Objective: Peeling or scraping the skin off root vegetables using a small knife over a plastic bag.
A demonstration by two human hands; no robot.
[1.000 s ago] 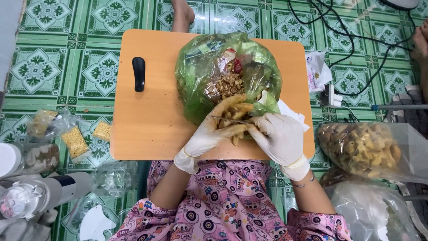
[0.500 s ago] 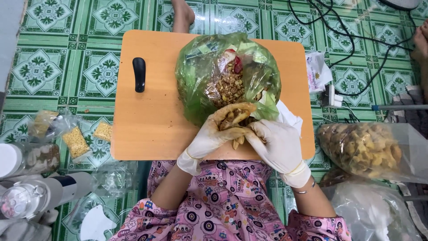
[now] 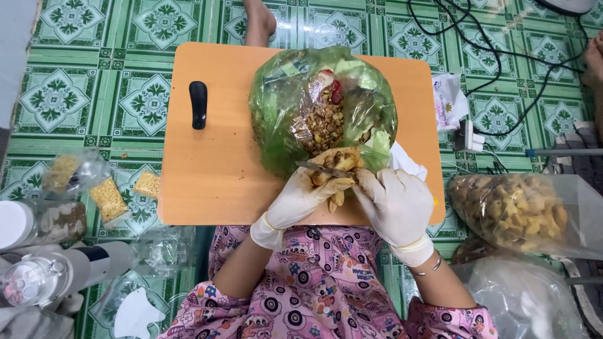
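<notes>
My left hand (image 3: 300,199), in a white glove, grips a knobbly yellow-brown root piece (image 3: 339,159) at the near edge of the orange wooden table (image 3: 213,169). Gloved too, my right hand (image 3: 397,204) holds a small knife whose thin blade (image 3: 321,168) lies across the root, pointing left. Just behind both hands stands a big green plastic bag (image 3: 282,119), open, with brown peelings and scraps inside. A white tissue (image 3: 407,164) sticks out beside my right hand.
A black handle-shaped object (image 3: 198,104) lies at the table's left. On the green tiled floor: a clear bag of yellow-brown root pieces (image 3: 515,210) at right, small packets (image 3: 108,198) and jars (image 3: 25,220) at left, black cables (image 3: 502,56) far right. A bare foot (image 3: 259,19) shows beyond the table.
Both hands stayed at the near table edge, turning the root piece a little. The knife blade now lies across it, more plainly visible than before.
</notes>
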